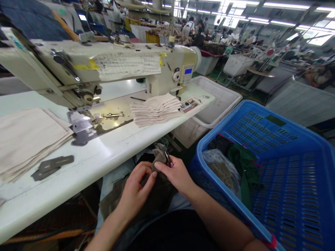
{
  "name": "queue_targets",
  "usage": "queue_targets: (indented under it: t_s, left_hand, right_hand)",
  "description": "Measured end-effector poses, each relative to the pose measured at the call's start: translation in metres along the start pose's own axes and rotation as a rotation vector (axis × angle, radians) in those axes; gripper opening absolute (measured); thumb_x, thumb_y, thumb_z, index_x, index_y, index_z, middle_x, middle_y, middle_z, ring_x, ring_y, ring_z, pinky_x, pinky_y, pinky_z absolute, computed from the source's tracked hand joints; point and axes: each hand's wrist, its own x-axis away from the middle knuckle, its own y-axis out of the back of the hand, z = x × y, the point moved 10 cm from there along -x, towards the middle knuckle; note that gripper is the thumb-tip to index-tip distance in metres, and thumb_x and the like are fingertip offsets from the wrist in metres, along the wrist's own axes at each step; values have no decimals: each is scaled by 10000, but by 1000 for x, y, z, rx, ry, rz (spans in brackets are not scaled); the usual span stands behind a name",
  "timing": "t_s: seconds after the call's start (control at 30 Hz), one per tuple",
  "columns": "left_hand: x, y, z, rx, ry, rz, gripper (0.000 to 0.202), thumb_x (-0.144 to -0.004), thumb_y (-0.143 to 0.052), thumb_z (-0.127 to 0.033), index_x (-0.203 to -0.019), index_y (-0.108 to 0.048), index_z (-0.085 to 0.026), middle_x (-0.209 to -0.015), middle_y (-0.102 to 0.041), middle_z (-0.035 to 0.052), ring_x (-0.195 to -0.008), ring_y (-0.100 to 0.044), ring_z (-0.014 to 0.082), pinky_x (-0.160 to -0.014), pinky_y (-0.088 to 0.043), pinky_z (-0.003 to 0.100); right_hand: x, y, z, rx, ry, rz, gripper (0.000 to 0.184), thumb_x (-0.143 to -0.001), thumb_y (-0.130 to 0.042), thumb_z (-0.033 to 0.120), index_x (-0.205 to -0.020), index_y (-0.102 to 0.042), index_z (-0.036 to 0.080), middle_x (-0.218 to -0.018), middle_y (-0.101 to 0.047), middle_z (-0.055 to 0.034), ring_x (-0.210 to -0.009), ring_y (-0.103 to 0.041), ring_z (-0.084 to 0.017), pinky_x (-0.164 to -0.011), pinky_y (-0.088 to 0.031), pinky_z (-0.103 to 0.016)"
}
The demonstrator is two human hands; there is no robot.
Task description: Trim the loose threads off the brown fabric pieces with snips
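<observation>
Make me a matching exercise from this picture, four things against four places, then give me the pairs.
Things:
1. Left hand
2. Green cloth
3. Written-on paper
4. Flat grey pieces

Places:
A. On the white tabletop
B. Inside the blue basket
C. At the grey-brown cloth
D. On the sewing machine

Pairs: 1-C, 2-B, 3-D, 4-A

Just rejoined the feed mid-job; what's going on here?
A person's left hand and right hand hold brownish-grey fabric over the lap, beside the white table. The right also grips a dark shiny tool, too blurred to identify. On the table, two pale cloth stacks sit by the sewing machine; a blue basket at right holds green cloth.
</observation>
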Motion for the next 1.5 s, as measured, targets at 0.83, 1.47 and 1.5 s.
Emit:
queue_targets:
  t_s: [0.83, 1.47, 1.5]
  left_hand:
    - [7, 19, 11, 172, -83, -257, 262, -872, -625, -218, -627, -533, -209, -967, -672, 55, -880, -656, 180, -764, -511, 262]
    - [13, 12, 59, 693, 294, -284, 228, -759, -840, -362, -840, -700, -201, -1177, -746, 79, -874, -714, 171, -757, -578, 257]
    - [13, 12, 58, 693, 287, -283, 222, -756, -843, -347, -856, -708, -203, -1208, -737, 80, -881, -717, 167, -759, -582, 253]
  right_hand:
    - [-6, -15, -18, 3, -136, 28, 301, -642, -789, 366, -745, -573, 185, -658, -534, 58, -634, -492, -119, -617, -385, -256]
    - [13, -22, 39, 365, 432, 125, 177, -845, -660, 192, -1005, -735, 182, -967, -697, -34, -849, -629, -163, -761, -485, -275]
    - [11, -21, 38, 353, 407, 138, 204, -857, -650, 202, -1037, -741, 178, -968, -706, -37, -798, -622, -154, -722, -485, -270]
